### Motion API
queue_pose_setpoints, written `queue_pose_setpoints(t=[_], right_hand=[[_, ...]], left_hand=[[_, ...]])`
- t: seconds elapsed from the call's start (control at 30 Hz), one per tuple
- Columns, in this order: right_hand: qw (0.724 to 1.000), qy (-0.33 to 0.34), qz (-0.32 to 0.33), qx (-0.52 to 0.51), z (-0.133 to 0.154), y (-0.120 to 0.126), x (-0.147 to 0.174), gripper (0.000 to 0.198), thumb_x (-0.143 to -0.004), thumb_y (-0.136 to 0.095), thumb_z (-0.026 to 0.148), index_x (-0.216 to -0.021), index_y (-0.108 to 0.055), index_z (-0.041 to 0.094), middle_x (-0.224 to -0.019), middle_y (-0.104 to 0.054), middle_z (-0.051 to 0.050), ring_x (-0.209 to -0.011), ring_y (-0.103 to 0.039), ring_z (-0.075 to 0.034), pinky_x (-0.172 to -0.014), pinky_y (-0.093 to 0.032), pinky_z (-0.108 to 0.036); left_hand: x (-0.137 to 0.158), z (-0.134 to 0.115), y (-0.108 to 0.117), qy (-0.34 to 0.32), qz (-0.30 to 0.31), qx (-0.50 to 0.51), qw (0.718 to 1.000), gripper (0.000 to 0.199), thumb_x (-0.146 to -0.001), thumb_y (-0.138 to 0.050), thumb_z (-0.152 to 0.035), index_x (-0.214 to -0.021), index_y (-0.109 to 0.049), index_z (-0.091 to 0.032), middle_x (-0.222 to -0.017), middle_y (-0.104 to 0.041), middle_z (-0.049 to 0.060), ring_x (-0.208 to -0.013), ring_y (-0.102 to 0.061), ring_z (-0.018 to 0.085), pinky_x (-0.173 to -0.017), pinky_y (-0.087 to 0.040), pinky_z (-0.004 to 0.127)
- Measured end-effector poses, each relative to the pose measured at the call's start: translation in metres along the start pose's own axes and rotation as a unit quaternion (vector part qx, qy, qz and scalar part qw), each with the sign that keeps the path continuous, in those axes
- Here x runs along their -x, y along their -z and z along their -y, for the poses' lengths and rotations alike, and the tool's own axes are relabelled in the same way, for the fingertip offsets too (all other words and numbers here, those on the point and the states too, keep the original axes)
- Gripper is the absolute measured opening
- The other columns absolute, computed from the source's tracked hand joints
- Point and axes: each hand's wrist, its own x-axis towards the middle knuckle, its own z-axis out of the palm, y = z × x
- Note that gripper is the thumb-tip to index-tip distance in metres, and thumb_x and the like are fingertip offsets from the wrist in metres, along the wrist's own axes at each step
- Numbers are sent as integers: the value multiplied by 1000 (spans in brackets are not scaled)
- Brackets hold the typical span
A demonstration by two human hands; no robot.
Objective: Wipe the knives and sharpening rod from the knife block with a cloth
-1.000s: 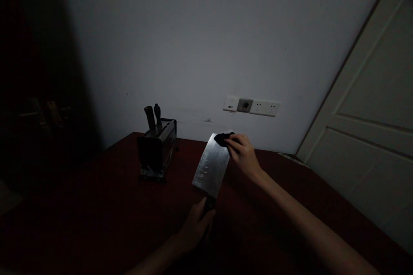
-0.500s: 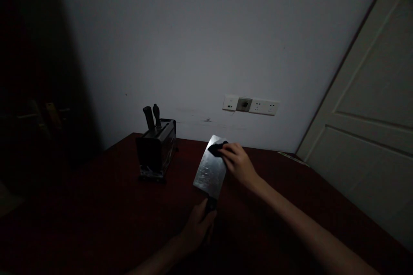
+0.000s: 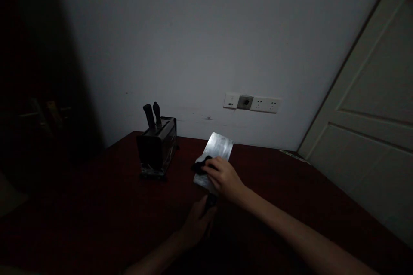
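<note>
My left hand [image 3: 197,223] is closed round the black handle of a cleaver [image 3: 219,145], whose broad shiny blade points up and away from me above the table. In my right hand [image 3: 224,178] is a bunched dark cloth [image 3: 200,165], pinched in the fingers and pressed against the blade's lower left part. The cloth and fingers cover some of the blade. Left of the cleaver stands a dark knife block [image 3: 158,146] with two black-handled knives [image 3: 152,116] in its top.
The dark red table [image 3: 277,184] runs up to a pale wall [image 3: 193,43]. A row of sockets [image 3: 252,103] is set in the wall. A panelled white door [image 3: 368,129] stands at the right. The far left is too dark to make out.
My right hand has slid the cloth from the blade's upper right down to its lower left. My left hand keeps hold of the cleaver in nearly the same spot.
</note>
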Motion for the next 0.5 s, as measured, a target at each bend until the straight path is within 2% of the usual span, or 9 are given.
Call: queue_pose_setpoints(t=[0.1, 0.2, 0.3, 0.4, 0.5], right_hand=[[995, -71, -60, 36, -40, 18, -29, 22, -82, -49, 13, -98, -64, 17, -95, -58, -11, -89, -49, -23, -71, -43, -36], [990, -99, -86, 47, -50, 18, -37, 22, -81, -50, 13, -98, -64, 16, -97, -56, -12, -91, -48, -23, -75, -43, -37], [997, -63, -49, 21, -16, 0, -19, 23, -83, -47, 12, -99, -62, 17, -97, -57, -10, -87, -48, -21, -72, -42, -35], [1000, 11, 13, -3, 27, -17, 7, 21, -84, -46, 13, -97, -62, 17, -93, -59, -9, -81, -48, -19, -65, -40, -31], [998, 40, 45, -12, 44, -19, 15, 19, -83, -47, 14, -96, -61, 17, -92, -60, -7, -79, -48, -19, -64, -39, -31]], left_hand=[[4, 1, -3, 15, 12, -12, 1000, 32, -82, -45, -47, -81, -49, -16, -48, -46, -5, -37, -37, 6, -38, -28, 17], [6, 2, -3, 26, 14, -20, 999, 32, -83, -44, -48, -80, -49, -16, -48, -44, -6, -36, -37, 6, -36, -27, 17], [4, 4, -2, 16, -1, -21, 1000, 33, -82, -44, -48, -83, -50, -16, -49, -46, -5, -38, -38, 7, -37, -29, 18], [0, 5, 0, -31, -51, -25, 998, 35, -80, -47, -48, -85, -54, -14, -58, -54, 1, -48, -46, 11, -46, -36, 21], [-4, 2, 3, -77, -77, -44, 993, 35, -80, -48, -47, -81, -56, -13, -67, -58, 5, -59, -50, 13, -54, -40, 24]])
